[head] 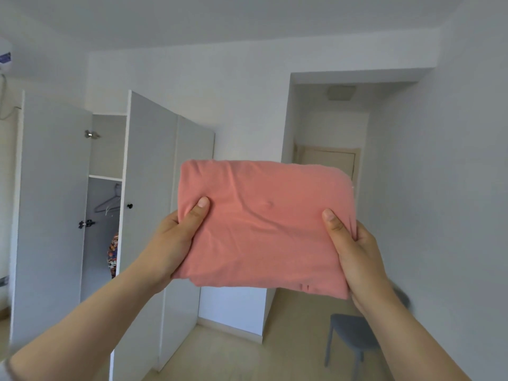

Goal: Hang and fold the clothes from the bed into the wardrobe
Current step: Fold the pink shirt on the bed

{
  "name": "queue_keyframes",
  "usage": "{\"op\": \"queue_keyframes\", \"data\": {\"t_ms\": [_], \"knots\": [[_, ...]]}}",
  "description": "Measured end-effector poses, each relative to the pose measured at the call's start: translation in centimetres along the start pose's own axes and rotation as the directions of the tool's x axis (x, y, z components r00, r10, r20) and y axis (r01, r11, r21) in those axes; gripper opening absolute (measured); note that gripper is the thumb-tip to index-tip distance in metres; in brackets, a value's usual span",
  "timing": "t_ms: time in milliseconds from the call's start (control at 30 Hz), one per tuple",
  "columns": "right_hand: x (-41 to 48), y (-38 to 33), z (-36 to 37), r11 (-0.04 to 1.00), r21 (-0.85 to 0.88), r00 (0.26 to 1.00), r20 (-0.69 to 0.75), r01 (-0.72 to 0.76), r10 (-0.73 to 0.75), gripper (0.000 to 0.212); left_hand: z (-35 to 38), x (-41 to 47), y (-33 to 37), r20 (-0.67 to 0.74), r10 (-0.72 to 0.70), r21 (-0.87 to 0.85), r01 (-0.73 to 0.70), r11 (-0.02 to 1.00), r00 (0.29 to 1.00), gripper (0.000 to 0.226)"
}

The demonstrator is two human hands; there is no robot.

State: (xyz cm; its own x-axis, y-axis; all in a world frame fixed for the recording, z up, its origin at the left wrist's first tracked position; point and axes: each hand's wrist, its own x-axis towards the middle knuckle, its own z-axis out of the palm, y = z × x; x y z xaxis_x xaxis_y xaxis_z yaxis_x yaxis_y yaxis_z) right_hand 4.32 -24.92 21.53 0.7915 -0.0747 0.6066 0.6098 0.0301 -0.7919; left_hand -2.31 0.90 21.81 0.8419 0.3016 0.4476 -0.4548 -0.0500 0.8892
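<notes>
Both hands are up in front, holding a folded pink garment [264, 226] flat-ish in the air between them. The left hand [176, 243] grips the left edge, with the thumb [199, 213] pressed on top of the fabric and the other fingers tucked underneath where I can't see them. The right hand [354, 248] does the same on the right edge, its thumb [334, 224] on top and the rest hidden behind the cloth. So it's a pinch on each side, thumb over and fingers under. The garment is folded into a neat rectangle with a few wrinkles across the top, and it isn't touching anything but the hands.

Behind it on the left stands the white wardrobe [192, 215] with two doors swung open. The nearer door [148, 174] has a little black knob [130, 206]. In the gap between the doors there's a shelf [105, 177] up high, and below it an empty hanger [110, 203] on the rail. Lower down, a colourful patterned garment [113, 254] peeks out from behind the door edge.

Off to the lower right, a grey chair [351, 336] sits on the light wood floor [233, 358], partly hidden by the right forearm. Further back is a short hallway with a beige door [330, 160]. An air conditioner [5, 56] shows at the far left edge, up on the wall.
</notes>
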Motion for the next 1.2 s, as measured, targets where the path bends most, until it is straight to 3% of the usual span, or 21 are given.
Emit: {"op": "queue_keyframes", "data": {"t_ms": [300, 500, 667, 900, 1033, 1200], "knots": [[11.2, 8.4, 5.2, 1.000, -0.005, 0.999, 0.030, 0.016, -0.016, 0.054, -0.5, 13.6, -7.1, -0.012, 0.000, -0.008, 0.000, 1.000, 1.000, 0.062], [18.3, 14.6, 8.8, 1.000, 0.018, 0.999, 0.046, 0.012, -0.013, 0.051, -0.6, 21.7, -11.4, -0.022, 0.009, 0.019, -0.008, 1.000, 1.000, 0.051], [24.3, 20.4, 11.5, 0.999, 0.046, 0.997, 0.078, 0.005, -0.009, 0.062, -0.3, 28.2, -15.1, -0.073, 0.030, 0.067, -0.025, 0.997, 0.997, 0.040], [33.9, 28.5, 16.2, 0.991, 0.133, 0.979, 0.202, -0.015, -0.012, 0.062, -0.3, 36.3, -19.7, -0.233, 0.039, 0.117, -0.012, 0.993, 0.972, 0.052], [38.8, 32.2, 20.3, 0.983, 0.178, 0.953, 0.304, -0.051, -0.005, 0.050, -1.2, 40.1, -21.4, -0.344, 0.072, 0.153, -0.020, 0.988, 0.936, 0.030], [42.5, 35.6, 26.1, 0.973, 0.223, 0.922, 0.386, -0.066, -0.026, 0.048, -4.3, 43.7, -23.2, -0.461, 0.074, 0.176, 0.010, 0.984, 0.884, 0.060]]}}
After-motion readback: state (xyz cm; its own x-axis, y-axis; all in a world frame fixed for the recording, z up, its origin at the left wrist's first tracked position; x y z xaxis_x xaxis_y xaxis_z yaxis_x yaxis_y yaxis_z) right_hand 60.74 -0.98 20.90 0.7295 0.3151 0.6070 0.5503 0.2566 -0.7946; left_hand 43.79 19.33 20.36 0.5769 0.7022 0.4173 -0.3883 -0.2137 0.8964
